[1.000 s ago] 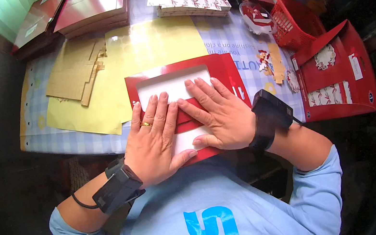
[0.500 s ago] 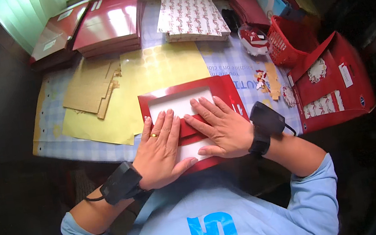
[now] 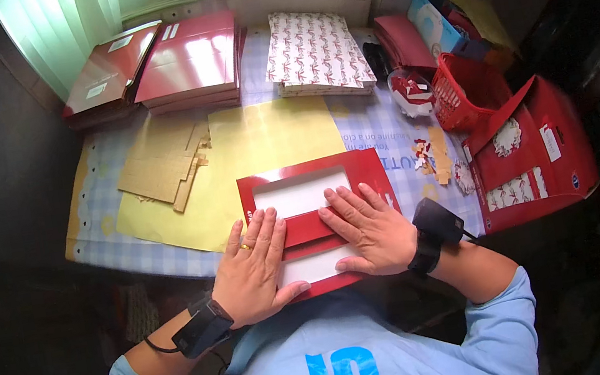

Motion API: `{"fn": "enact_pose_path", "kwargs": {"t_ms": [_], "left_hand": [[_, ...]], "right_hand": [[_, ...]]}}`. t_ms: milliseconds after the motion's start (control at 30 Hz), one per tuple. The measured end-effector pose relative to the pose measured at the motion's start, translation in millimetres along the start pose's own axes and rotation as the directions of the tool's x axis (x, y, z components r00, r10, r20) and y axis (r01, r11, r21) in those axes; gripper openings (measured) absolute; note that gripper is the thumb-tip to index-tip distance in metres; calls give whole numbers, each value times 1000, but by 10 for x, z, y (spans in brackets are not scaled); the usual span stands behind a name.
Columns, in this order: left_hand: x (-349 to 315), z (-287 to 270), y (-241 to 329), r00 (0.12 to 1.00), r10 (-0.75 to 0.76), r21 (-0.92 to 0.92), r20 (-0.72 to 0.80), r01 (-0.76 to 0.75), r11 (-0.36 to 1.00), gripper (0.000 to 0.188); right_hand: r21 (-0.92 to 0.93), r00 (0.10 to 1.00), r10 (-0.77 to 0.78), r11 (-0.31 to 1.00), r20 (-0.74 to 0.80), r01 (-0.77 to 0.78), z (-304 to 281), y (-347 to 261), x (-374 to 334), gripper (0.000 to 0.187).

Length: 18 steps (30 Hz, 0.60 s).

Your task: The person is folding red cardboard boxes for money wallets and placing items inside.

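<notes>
Brown cardboard (image 3: pixel 157 162) lies on the yellow paper (image 3: pixel 276 133). Your left hand (image 3: pixel 247 282) is spread flat on the red folder (image 3: pixel 305 230), which sits on your side of the paper. Your right hand (image 3: pixel 379 239) lies spread there too.

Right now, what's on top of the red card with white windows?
The left hand and right hand rest on the red card. Parts beneath them are covered, so unseen.

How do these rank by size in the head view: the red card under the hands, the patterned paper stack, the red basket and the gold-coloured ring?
1. Red card, partly covered by the left hand and right hand
2. Patterned paper stack
3. Red basket
4. Gold-coloured ring, easily smallest
</notes>
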<state>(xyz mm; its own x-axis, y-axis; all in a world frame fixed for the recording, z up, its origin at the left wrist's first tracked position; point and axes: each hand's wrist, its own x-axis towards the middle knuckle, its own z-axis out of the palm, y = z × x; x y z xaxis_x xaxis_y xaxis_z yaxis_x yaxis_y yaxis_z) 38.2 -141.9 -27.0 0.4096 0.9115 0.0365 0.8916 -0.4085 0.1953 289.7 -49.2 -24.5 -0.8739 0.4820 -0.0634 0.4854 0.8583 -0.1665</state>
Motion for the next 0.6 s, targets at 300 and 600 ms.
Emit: {"fn": "enact_pose_path", "kwargs": {"t_ms": [300, 600], "left_hand": [[326, -136, -26, 956, 114, -100, -271, -146, 984, 58], [438, 54, 32, 974, 97, 32, -204, -92, 995, 66]], "right_hand": [[-25, 967, -173, 985, -189, 171, -200, 38, 169, 55], [-273, 942, -228, 949, -246, 159, -45, 51, 359, 54]]}}
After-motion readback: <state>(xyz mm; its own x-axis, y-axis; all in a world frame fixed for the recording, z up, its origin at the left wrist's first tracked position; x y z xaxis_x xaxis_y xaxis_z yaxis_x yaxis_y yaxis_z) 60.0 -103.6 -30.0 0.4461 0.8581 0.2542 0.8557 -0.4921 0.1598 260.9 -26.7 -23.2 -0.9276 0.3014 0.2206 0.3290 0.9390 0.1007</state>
